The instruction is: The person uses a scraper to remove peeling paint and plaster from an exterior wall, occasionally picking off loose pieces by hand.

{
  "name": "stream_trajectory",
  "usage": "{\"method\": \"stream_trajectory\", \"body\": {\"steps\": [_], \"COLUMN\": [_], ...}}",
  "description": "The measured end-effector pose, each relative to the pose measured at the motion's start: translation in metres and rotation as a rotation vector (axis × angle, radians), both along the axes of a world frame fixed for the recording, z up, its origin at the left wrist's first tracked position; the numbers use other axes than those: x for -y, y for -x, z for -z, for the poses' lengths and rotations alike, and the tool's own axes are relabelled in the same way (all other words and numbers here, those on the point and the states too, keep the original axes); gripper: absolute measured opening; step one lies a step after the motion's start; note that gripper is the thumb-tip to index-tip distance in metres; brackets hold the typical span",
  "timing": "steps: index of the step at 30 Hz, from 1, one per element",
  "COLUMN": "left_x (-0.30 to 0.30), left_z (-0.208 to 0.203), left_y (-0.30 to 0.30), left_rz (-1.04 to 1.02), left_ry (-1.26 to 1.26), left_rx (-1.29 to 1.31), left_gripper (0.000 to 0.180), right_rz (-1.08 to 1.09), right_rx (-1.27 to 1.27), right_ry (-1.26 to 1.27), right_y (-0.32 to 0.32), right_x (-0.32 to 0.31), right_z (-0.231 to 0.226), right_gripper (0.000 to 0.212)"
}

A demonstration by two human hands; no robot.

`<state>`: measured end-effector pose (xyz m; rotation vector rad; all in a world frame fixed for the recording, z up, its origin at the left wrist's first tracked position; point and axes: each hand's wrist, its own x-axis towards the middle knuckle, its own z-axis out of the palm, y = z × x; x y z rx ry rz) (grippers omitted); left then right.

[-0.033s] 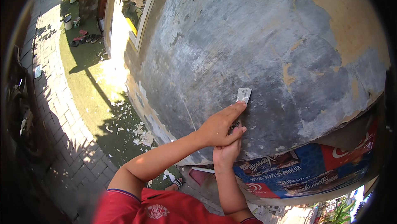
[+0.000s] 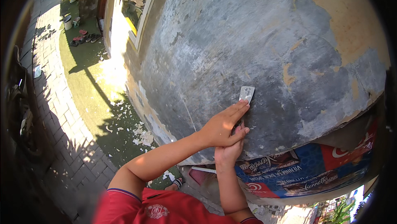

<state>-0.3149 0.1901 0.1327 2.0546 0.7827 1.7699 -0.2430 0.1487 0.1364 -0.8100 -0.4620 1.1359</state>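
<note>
A scraper (image 2: 247, 93) with a flat metal blade lies against the grey, patchy wall (image 2: 198, 67), its blade tip pointing up. My left hand (image 2: 221, 126) reaches across from the left, its fingers pressed along the base of the blade and its thumb folded over lower down. Under it, my right hand (image 2: 226, 154) is closed around the handle end. Most of the handle is hidden by the two hands.
A blue and red printed banner (image 2: 306, 174) hangs below the wall's lower edge. Pale flakes (image 2: 142, 135) lie on the green ground at left. Farther off are a window (image 2: 138, 9), several shoes (image 2: 84, 38) and buckets (image 2: 67, 22). A pink dustpan-like object (image 2: 198, 175) sits below my arms.
The scraper has slid slightly up and to the right along the wall, with both my hands moving along with it.
</note>
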Motion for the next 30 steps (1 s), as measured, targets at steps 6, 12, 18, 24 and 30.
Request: {"method": "stream_trajectory", "body": {"steps": [6,12,18,24,30], "left_x": [-0.008,-0.009,-0.007,-0.017,-0.013], "left_z": [-0.036,-0.029,-0.023,-0.046,-0.017], "left_y": [0.006,-0.001,0.001,0.016,-0.003], "left_rz": [-0.076,-0.109,-0.077,-0.091,-0.089], "left_ry": [0.063,0.171,0.179,0.265,0.057], "left_rx": [0.008,-0.009,-0.020,0.007,0.013], "left_gripper": [0.068,0.072,0.075,0.077,0.074], "right_rz": [-0.243,-0.232,-0.166,-0.289,-0.192], "right_rx": [0.226,0.225,0.241,0.235,0.249], "right_ry": [-0.055,-0.019,0.038,-0.034,0.014], "right_y": [-0.016,-0.014,0.000,-0.004,0.000], "right_x": [0.001,-0.008,0.001,-0.023,0.000], "right_z": [-0.023,-0.031,-0.035,-0.041,-0.040], "right_gripper": [0.044,0.041,0.053,0.042,0.038]}}
